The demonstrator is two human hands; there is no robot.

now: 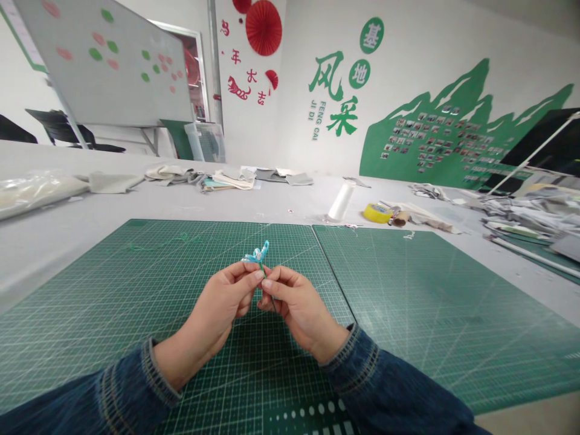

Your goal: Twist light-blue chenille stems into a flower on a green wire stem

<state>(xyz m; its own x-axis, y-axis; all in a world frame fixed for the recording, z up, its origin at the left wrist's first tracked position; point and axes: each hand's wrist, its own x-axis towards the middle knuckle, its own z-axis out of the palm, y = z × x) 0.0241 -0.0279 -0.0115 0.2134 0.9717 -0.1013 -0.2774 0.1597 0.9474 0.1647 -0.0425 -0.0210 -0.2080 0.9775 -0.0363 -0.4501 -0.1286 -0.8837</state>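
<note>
A small light-blue flower (259,254) with a pale centre stands on a thin green stem (274,303). My left hand (226,296) pinches the flower's base between thumb and forefinger, its petals showing above the fingertips. Close against it, my right hand (294,300) has its thumb and fingers closed on the stem just below; the stem's lower end sticks out beneath the fingers. Both hands are above the green cutting mat (158,272), near its middle.
Behind the mats are a white thread cone (341,202), a yellow tape roll (377,212) and folded cloth (233,179). A plastic-wrapped bundle (38,192) lies far left. Cloth strips (539,211) pile up at right, beside a second mat (430,290).
</note>
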